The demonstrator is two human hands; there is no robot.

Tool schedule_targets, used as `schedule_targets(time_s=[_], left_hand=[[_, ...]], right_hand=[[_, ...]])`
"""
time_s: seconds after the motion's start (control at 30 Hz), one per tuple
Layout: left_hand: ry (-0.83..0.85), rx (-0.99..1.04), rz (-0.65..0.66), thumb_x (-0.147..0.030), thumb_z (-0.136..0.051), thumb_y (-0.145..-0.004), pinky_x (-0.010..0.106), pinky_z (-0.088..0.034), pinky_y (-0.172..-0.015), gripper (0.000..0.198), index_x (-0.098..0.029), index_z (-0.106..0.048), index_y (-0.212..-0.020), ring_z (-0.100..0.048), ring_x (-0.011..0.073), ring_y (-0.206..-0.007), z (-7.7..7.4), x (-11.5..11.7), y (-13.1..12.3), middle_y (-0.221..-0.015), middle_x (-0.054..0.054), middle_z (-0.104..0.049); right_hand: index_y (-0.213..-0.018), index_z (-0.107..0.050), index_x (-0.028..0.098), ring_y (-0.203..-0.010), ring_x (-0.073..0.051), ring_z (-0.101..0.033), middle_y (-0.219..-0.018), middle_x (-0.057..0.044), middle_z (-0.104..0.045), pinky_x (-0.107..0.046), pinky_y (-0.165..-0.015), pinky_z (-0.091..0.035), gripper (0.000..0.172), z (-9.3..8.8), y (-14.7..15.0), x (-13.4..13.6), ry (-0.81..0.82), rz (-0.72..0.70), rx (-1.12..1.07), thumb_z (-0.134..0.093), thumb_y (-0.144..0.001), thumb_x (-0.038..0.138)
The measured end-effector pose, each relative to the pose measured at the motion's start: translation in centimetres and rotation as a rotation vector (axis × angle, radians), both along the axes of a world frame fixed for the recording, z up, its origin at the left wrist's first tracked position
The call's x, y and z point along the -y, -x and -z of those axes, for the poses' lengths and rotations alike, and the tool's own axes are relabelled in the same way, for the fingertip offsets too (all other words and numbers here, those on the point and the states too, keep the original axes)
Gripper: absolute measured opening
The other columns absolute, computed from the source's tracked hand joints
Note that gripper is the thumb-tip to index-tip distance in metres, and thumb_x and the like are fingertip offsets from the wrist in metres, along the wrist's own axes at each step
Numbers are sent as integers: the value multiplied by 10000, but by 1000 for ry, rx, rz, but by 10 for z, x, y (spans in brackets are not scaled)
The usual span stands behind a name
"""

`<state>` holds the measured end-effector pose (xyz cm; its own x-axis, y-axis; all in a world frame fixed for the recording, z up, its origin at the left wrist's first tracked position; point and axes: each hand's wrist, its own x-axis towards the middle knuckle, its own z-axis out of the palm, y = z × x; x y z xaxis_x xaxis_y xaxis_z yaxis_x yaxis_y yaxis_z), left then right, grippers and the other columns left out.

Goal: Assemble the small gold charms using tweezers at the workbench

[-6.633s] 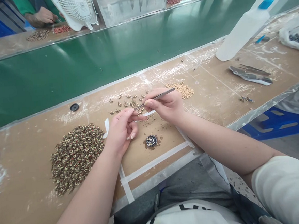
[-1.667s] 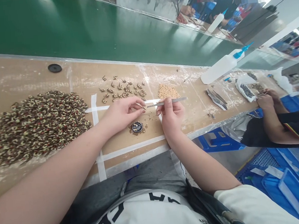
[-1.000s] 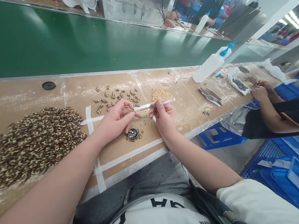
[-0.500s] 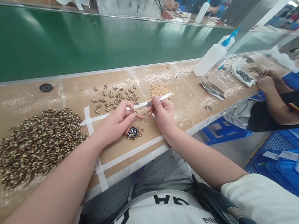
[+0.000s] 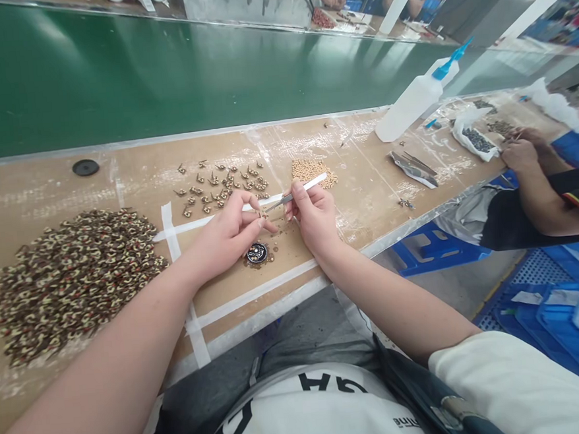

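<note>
My right hand (image 5: 313, 213) is closed around a pair of tweezers (image 5: 303, 188), whose tips point left toward my left fingertips. My left hand (image 5: 238, 230) pinches a tiny piece, mostly hidden between thumb and fingers and too small to name. Just below my left fingers lies a round black disc (image 5: 256, 253) with small bits in it. Behind my left hand several small brown-and-cream pieces (image 5: 227, 181) are spread out on the table. A patch of tiny tan beads (image 5: 311, 170) sits beyond my right hand.
A large heap of brown-and-cream pieces (image 5: 75, 278) covers the table's left. A white bottle with a blue nozzle (image 5: 408, 106) stands at back right. Near it lie dark tools on a pouch (image 5: 414, 168). A black lid (image 5: 86, 167) lies back left. A co-worker's hands (image 5: 520, 150) are far right.
The tweezers' tips have drawn slightly back from my left fingertips and the tool is tilted more steeply. My left hand has hardly moved. The view has shifted slightly.
</note>
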<state>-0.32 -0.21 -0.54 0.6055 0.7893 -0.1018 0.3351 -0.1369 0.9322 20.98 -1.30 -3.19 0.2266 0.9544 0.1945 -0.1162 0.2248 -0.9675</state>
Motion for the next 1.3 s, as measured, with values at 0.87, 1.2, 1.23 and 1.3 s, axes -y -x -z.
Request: schedule_targets(time_s=[0.87, 1.2, 1.23, 1.3], left_hand=[[-66, -31, -25, -403, -558, -1090, 347, -483, -714, 219, -299, -404, -1207, -668, 168, -683, -4, 3, -2, -1131, 44, -856], [-80, -15, -11, -370, -529, -1105, 344, -485, -765, 200, -298, -381, -1218, -673, 162, -713, -2, 3, -3, -1142, 28, -846], [-82, -12, -12, -365, -525, -1106, 342, -484, -763, 198, -294, -380, -1221, -672, 160, -715, -2, 3, -3, -1143, 33, -844], [-89, -12, -14, -356, -525, -1106, 339, -484, -757, 200, -285, -382, -1226, -664, 157, -706, -1, 2, -2, -1134, 42, -841]], right_hand=[[-774, -698, 231, -489, -98, -560, -601, 38, -628, -264, -499, -477, 529, 0, 0, -2, 18, -11, 14, -759, -939, 730], [-775, -698, 233, -498, -99, -551, -602, 34, -632, -268, -518, -480, 502, 0, 0, 0, 8, -10, 38, -738, -975, 692], [-775, -701, 231, -496, -97, -549, -600, 35, -632, -266, -518, -477, 497, 0, 0, 0, 6, -12, 34, -738, -978, 683], [-777, -702, 228, -495, -94, -547, -600, 36, -628, -262, -524, -476, 490, 0, 0, 0, 6, -13, 36, -735, -983, 671]])
